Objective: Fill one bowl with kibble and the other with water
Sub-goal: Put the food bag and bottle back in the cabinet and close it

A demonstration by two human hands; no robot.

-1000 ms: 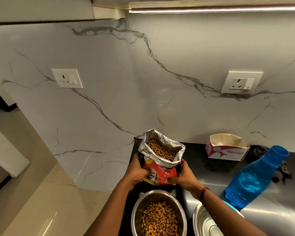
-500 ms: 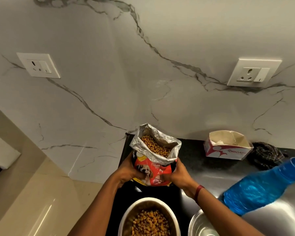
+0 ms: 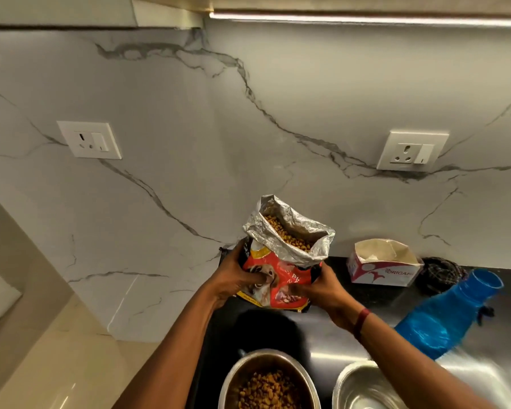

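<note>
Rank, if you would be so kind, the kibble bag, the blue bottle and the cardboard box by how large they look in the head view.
1. kibble bag, largest, though partly covered.
2. blue bottle, close behind; it is blurred, so this order is unsure.
3. cardboard box, clearly the smallest.

Kibble bag (image 3: 281, 278) at the back of the counter (image 3: 351, 293), close before the wall, gripped on its left side by the left hand (image 3: 233, 276) and on its right side by the right hand (image 3: 322, 286). Directly in front of the bag, a bowl (image 3: 278, 354) with kibble in it; in front and to the right, a second bowl (image 3: 366, 388). Right of the bag, a carton (image 3: 381, 270) against the wall, a cloth (image 3: 438, 274) farther right, and a bottle (image 3: 449, 317) right and forward; on the wall, one socket (image 3: 89, 140) up to the bag's left, another socket (image 3: 412, 150) up to its right.
</note>
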